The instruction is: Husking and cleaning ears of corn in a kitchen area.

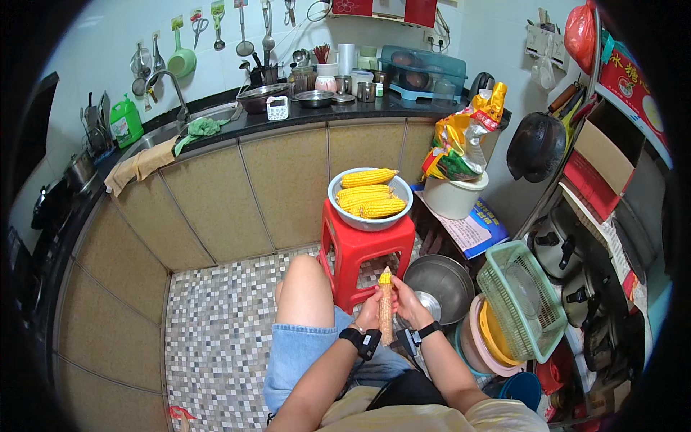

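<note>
Between my two hands is a corn cob, bare along most of its length, with yellow kernels left only near its upper tip. My left hand is closed around the cob from the left. On the other side, my right hand holds it near the remaining kernels, thumb close to the tip. Just beyond stands a red plastic stool, bearing a grey-blue bowl of several yellow corn ears. A large metal pot is on the floor, right of the stool.
At the right stand stacked basins, a green plastic basket and a rack with pots. Behind the stool are cabinet doors under a black counter. A white bucket bears a colourful bag.
</note>
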Available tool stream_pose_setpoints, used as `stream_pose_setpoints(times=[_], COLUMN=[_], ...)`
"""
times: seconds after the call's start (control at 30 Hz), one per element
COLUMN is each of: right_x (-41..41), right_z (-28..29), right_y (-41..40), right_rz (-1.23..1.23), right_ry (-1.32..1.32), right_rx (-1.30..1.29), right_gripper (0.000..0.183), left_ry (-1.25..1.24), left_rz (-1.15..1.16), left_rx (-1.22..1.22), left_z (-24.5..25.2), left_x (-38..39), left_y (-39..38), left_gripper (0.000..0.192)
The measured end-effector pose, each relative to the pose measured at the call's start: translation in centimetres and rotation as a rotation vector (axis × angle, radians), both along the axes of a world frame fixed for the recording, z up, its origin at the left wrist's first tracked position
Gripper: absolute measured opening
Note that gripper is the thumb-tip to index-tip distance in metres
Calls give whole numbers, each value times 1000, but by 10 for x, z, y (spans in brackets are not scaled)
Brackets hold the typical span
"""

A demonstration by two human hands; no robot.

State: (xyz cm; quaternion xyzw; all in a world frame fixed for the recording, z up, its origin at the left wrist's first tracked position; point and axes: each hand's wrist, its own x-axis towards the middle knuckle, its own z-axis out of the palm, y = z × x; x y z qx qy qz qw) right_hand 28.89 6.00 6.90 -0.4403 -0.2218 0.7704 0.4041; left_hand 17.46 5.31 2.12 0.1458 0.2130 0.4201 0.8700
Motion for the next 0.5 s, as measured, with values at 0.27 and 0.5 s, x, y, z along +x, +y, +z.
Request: stream_pose_setpoints(times=[0.27, 0.5], right_x=[-9, -12], right_z=[-39, -46], right_y=[-6, 4], right_rz=[-67, 23], right_ry=[-68, -30], right_rx=[-67, -77], right_gripper=[24, 20], left_ry=[-50, -207], left_rz=[-55, 5], left_rx=[-45, -134], left_z=[-21, -63], left_x=[-5, 4], left_y=[5, 12], left_gripper=[32, 31])
